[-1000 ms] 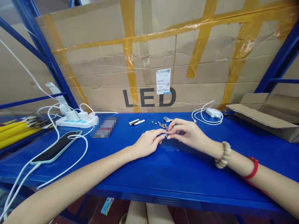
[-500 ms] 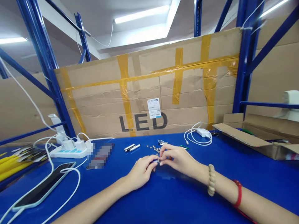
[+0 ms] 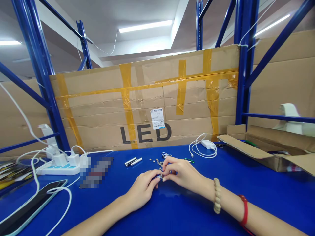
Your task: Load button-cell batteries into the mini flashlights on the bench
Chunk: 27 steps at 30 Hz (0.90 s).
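My left hand (image 3: 144,188) is closed, thumb and forefinger pinching a small shiny piece (image 3: 160,176), too small to name. My right hand (image 3: 183,172) meets it from the right, thumb and fingertips pinched at the same piece; whatever else they hold is hidden. Just beyond the fingertips lie several small round silvery discs (image 3: 157,161), like button cells, partly covered by my right hand. Silver and dark metal tubes (image 3: 133,162) lie side by side to the left of the discs. A thin white looped cord (image 3: 166,154) and a slim green item (image 3: 189,160) rest behind my right hand.
On the left are a white power strip (image 3: 57,167) with plugs and cables, a phone (image 3: 31,205) and a pixelated flat item (image 3: 97,172). A white charger (image 3: 208,144) with coiled cable and an open cardboard box (image 3: 261,154) stand right. Taped cardboard (image 3: 103,114) closes off the back.
The whole view has shifted, so the table things appear a little further left and lower. Both hands stay together at the small piece, with hardly any change in their pinch.
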{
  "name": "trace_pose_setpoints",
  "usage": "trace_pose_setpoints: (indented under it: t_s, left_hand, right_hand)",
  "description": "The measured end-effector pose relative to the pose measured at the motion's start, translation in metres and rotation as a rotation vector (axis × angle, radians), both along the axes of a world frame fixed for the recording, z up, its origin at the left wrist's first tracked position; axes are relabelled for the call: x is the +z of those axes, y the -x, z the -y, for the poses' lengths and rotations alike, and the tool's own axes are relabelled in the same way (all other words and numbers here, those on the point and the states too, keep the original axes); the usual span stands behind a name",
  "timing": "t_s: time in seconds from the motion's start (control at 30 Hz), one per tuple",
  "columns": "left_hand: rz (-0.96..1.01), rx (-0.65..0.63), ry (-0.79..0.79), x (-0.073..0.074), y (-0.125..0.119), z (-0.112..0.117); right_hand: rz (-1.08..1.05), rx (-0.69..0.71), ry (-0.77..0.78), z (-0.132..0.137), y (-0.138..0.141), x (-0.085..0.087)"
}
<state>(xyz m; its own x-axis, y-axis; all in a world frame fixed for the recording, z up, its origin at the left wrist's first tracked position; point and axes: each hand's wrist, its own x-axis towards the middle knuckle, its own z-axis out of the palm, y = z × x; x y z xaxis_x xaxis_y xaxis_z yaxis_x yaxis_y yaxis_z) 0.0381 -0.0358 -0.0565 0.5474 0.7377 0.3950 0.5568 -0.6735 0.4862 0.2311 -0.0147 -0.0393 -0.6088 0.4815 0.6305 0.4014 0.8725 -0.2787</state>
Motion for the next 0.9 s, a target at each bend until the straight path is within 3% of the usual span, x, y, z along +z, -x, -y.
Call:
trace_pose_setpoints:
  t_s: [0.43, 0.9]
  left_hand:
    - [-0.01, -0.022, 0.03, -0.002, 0.004, -0.001]
    - [-0.015, -0.042, 0.084, -0.005, 0.01, -0.005]
  right_hand:
    - [0.059, 0.005, 0.028, 0.0, 0.001, 0.0]
    - [-0.046, 0.033, 0.235, -0.011, 0.004, -0.011]
